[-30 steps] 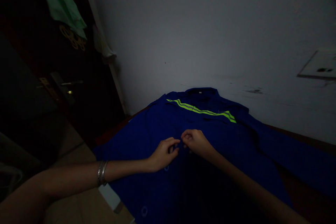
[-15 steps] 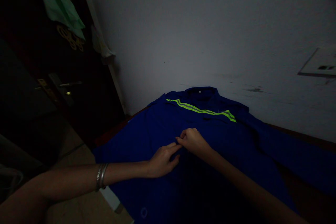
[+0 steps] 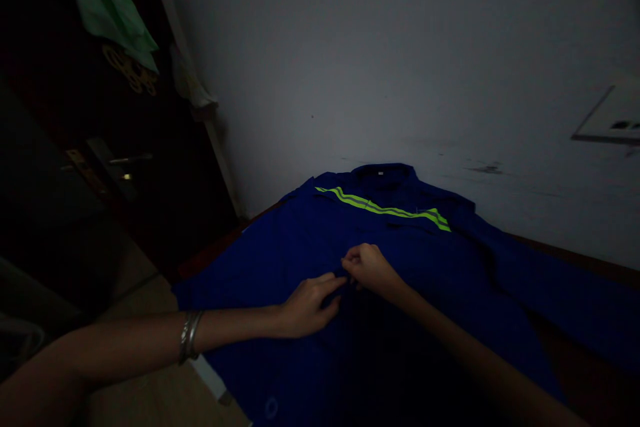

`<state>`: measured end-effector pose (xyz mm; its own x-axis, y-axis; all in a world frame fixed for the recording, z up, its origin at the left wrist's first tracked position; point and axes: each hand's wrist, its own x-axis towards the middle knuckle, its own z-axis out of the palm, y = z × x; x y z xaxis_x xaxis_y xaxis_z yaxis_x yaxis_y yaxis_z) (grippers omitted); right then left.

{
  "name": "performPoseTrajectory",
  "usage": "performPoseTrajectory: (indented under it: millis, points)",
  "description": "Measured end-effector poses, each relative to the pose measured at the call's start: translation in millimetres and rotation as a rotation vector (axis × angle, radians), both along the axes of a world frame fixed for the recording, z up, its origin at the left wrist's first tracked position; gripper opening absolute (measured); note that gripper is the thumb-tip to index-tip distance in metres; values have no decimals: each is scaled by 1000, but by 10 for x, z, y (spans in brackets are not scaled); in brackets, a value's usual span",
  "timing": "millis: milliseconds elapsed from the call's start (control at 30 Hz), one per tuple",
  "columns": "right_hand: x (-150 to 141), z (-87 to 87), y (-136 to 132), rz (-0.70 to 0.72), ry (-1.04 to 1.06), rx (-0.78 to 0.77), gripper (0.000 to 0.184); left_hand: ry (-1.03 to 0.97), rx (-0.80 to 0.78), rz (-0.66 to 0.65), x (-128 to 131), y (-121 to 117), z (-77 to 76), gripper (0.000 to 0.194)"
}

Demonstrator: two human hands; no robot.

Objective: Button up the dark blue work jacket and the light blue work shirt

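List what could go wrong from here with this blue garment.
The dark front of the blue garment hides detail under the fingertips of the left hand and right hand, so a fold could be missed or caught askew.
The metal bracelets sit close to the cloth and might snag it.
The garment's near-left edge appears to overhang, with floor beyond, so a tug could perhaps drag it down.

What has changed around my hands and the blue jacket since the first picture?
The left hand has shifted slightly down in the view, its index finger now straighter and pointing toward the right hand. The right hand has barely moved. It is too dark to tell whether either took hold of or let go of anything. The blue jacket and its yellow stripe look unchanged.
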<state>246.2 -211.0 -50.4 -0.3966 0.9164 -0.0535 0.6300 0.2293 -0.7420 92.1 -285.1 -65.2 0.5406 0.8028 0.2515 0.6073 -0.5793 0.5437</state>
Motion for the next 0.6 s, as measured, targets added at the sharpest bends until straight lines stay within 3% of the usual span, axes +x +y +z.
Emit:
performPoseTrajectory:
  millis: [400,600]
  points:
    - [39,11,-33,-49,226,-196,21,-47,-53,5,-42,-1,1,30]
    - [53,14,-53,-58,257,-170,20,-304,-243,256,-79,187,-2,25]
